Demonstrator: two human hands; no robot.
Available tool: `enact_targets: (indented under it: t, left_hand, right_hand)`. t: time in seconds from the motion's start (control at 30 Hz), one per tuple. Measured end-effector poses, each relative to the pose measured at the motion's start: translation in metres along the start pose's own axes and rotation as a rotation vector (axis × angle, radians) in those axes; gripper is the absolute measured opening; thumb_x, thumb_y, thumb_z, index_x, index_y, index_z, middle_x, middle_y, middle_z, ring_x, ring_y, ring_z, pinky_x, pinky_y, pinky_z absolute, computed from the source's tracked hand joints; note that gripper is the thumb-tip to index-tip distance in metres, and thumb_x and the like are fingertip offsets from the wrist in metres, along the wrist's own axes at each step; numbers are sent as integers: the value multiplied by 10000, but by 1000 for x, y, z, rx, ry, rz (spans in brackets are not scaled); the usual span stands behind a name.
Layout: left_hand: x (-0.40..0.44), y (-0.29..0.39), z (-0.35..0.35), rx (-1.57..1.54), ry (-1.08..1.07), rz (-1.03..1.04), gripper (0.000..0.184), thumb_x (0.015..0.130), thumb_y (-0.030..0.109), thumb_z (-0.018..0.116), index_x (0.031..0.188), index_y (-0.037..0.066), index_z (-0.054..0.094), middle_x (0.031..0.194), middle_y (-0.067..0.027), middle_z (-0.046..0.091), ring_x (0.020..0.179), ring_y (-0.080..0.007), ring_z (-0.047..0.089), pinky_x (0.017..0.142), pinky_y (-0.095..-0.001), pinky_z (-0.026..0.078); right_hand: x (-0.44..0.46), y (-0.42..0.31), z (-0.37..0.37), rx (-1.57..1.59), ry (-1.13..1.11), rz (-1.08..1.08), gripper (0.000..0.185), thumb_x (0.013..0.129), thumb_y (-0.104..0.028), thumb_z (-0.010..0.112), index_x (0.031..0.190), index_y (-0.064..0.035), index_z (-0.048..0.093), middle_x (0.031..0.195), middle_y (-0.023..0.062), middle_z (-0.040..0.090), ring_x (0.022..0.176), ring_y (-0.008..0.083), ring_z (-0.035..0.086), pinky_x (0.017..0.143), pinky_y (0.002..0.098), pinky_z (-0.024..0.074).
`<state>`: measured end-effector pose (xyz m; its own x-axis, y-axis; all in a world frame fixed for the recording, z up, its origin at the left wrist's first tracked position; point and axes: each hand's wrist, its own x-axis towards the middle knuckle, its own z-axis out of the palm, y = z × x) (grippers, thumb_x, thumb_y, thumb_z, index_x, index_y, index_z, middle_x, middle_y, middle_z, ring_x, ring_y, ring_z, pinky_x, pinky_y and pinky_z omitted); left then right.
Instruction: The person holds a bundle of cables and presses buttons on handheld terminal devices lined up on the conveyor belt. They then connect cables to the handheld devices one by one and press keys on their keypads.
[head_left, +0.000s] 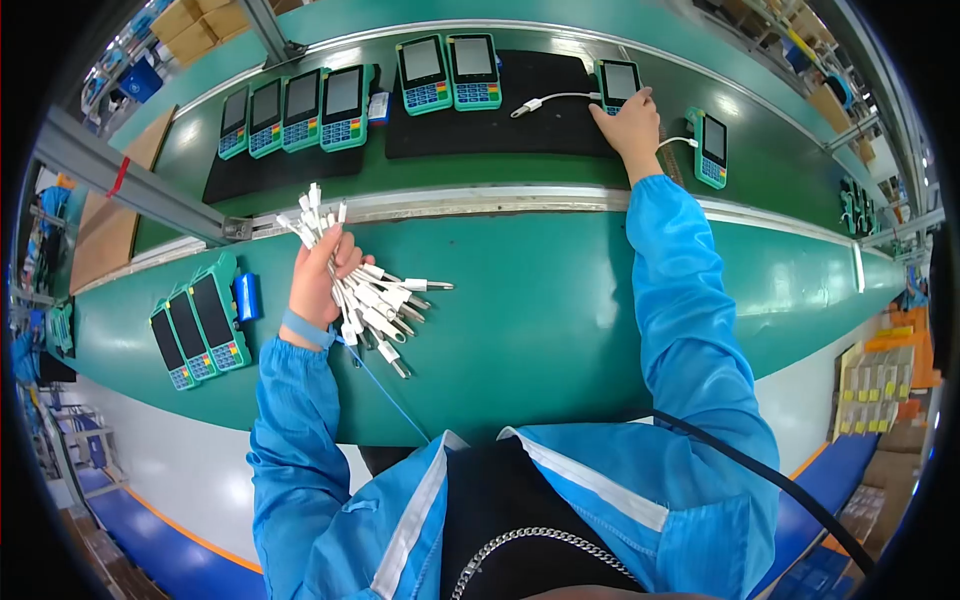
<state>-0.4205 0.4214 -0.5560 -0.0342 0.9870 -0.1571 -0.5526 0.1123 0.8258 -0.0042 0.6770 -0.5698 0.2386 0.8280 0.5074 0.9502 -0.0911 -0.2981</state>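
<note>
My left hand is closed around a bundle of short white USB cables, whose plugs fan out above and below the fist. A blue wrist strap with a thin cord circles that wrist. Across the bench, my right hand grips the lower right side of a green card payment terminal, its thumb and fingers on either edge. From this terminal's left side a white cable runs out onto the black mat. Another terminal lies right of my right hand, with a white cable at its left side.
Several terminals lie in a row on a black mat at the back left. Two more stand side by side near the middle. Three terminals and a blue block sit at left. A metal rail crosses the bench.
</note>
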Motion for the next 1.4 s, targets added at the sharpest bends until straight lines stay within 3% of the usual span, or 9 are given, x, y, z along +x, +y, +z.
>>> enact_targets:
  t: [0.07,0.2,0.33,0.53,0.7,0.77,1.03,1.1,1.4]
  left_hand:
    - [1,0,-2,-8,-3,-2,206,1004,196,509,1163,65,527,653,54,340,537,-52,341,781,-333,479]
    - [3,-2,-8,-13,-21,-3,176,997,210,526,1113,78,531,652,53,352,538,-51,355,769,-329,492]
    - [3,0,-2,31,-35,-7,116,997,197,536,943,118,471,652,53,362,540,-59,365,755,-341,512]
    - [4,-3,-9,65,-57,19,178,1000,208,537,1112,72,511,636,49,388,546,-62,371,758,-326,486]
    - [4,-2,-10,26,-67,25,180,1004,211,530,1119,72,534,628,52,367,517,-56,339,762,-336,489]
    - [4,-3,-12,11,-65,22,181,1006,205,525,1130,74,545,624,50,362,515,-56,336,769,-347,494]
    - [5,-4,-13,32,-72,6,205,1025,224,493,1174,94,546,625,73,311,513,-35,324,818,-342,476]
    - [5,-4,-13,33,-79,-3,210,1025,225,493,1179,93,546,626,72,311,513,-35,324,820,-343,476]
    - [6,-4,-12,35,-81,0,207,1025,218,489,1176,91,551,622,72,305,509,-38,314,818,-344,474]
  right_hand:
    - [14,10,12,81,-4,-2,996,720,-437,750,1398,136,299,1284,331,511,1134,441,565,965,455,485]
    - [6,26,-9,332,191,87,738,683,-432,753,1215,57,601,1145,264,649,1076,385,628,921,424,503]
    - [-45,6,-51,1050,-128,-52,657,738,-172,777,1291,94,542,1167,162,654,1046,173,619,913,292,466]
    - [-126,-44,-111,1481,-507,-66,664,772,-76,709,1365,88,461,1275,168,590,1162,189,560,1013,305,417]
    - [-138,-57,-128,1533,-623,-112,770,755,-182,727,1396,102,410,1331,201,551,1235,223,538,1060,321,394]
    - [-139,-60,-129,1549,-532,-204,673,785,-66,700,1385,84,434,1220,143,603,1037,138,586,869,260,495]
    - [-137,-55,-132,1632,-611,-113,673,793,-75,680,1393,88,422,1251,158,588,1118,177,582,935,300,492]
    - [-137,-55,-134,1586,-636,-141,767,752,-171,697,1405,99,399,1392,221,501,1304,250,488,1109,339,350]
    - [-134,-52,-132,1578,-644,-79,756,745,-141,669,1408,100,395,1398,219,494,1309,250,484,1116,342,344]
